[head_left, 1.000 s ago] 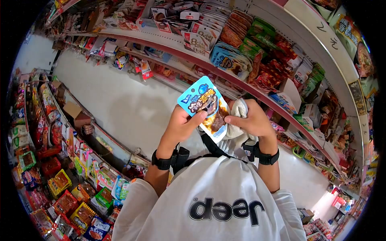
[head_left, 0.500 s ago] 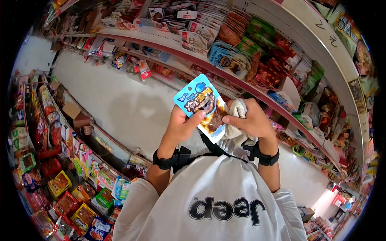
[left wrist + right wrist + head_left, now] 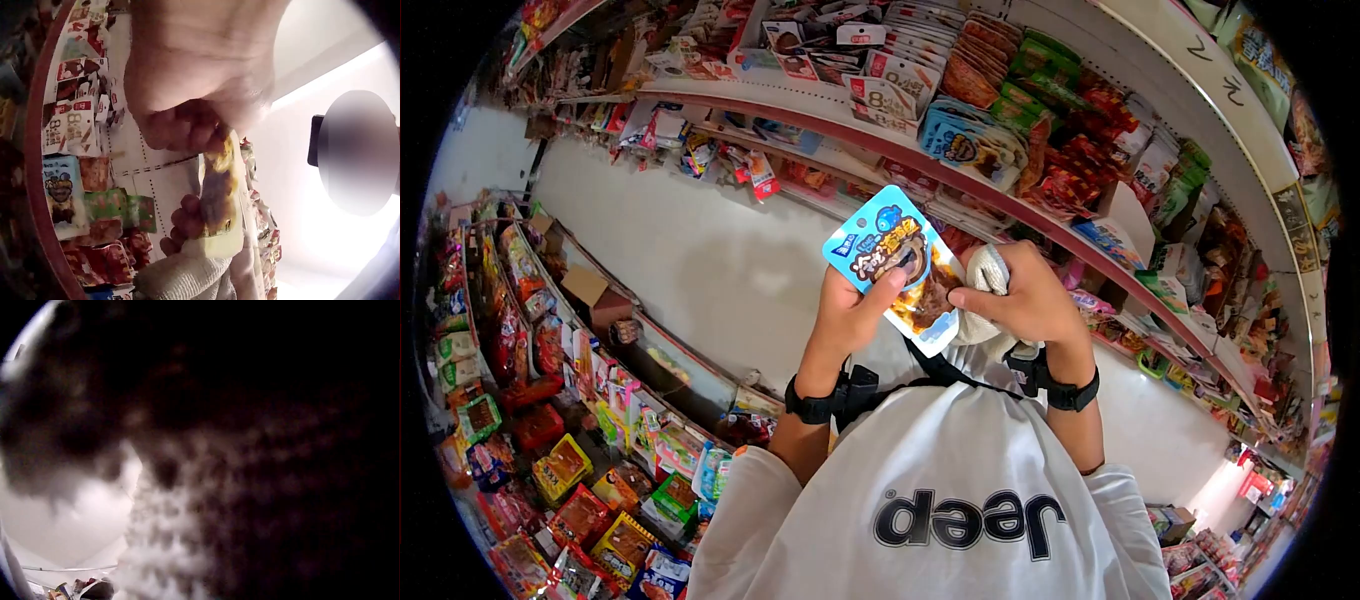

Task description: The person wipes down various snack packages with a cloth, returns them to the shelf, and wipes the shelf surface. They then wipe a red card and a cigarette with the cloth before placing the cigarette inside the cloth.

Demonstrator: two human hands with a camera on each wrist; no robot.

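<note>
Head view: the left hand [image 3: 849,311] and right hand [image 3: 1027,298] pinch the blue packet's [image 3: 897,268] opposite side edges. The right fingers also clamp a pale knitted glove [image 3: 986,290].

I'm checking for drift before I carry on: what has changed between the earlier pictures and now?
The blue-topped packet has shifted slightly to the left in the head view, and both hands have gone with it. Nothing was newly gripped or let go: the left hand and right hand still hold the packet, with the white knitted cloth still in the right.
</note>
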